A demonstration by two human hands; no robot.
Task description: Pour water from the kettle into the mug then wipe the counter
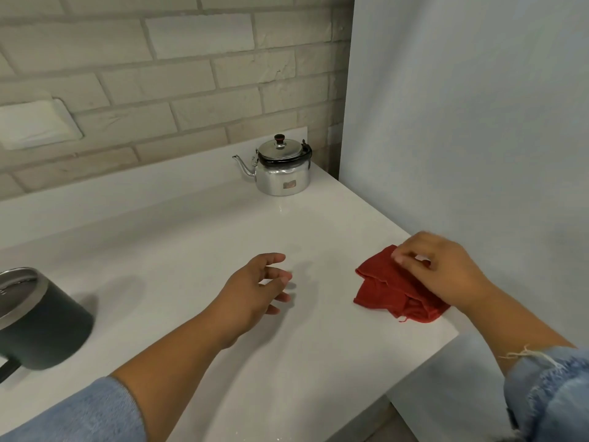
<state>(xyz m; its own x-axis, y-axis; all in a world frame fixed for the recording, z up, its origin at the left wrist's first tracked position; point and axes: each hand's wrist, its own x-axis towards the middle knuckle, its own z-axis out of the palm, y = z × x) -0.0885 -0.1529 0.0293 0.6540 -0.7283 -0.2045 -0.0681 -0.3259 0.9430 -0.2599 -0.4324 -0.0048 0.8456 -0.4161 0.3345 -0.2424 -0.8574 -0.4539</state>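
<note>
A shiny steel kettle (282,169) with a dark knob stands at the back of the white counter (197,237), its spout pointing left. A dark mug (38,320) with a steel rim sits at the far left edge of view, partly cut off. A crumpled red cloth (387,287) lies near the counter's right edge. My right hand (443,269) rests over the cloth's right part, fingers curled at its top corner; whether they grip it is unclear. My left hand (258,288) hovers over the counter's middle, fingers apart and holding nothing.
A pale brick wall (159,74) runs behind the counter, with a white plate (35,122) set in it at the left. A plain light wall (478,122) stands close on the right. The counter's right edge drops off just beyond the cloth.
</note>
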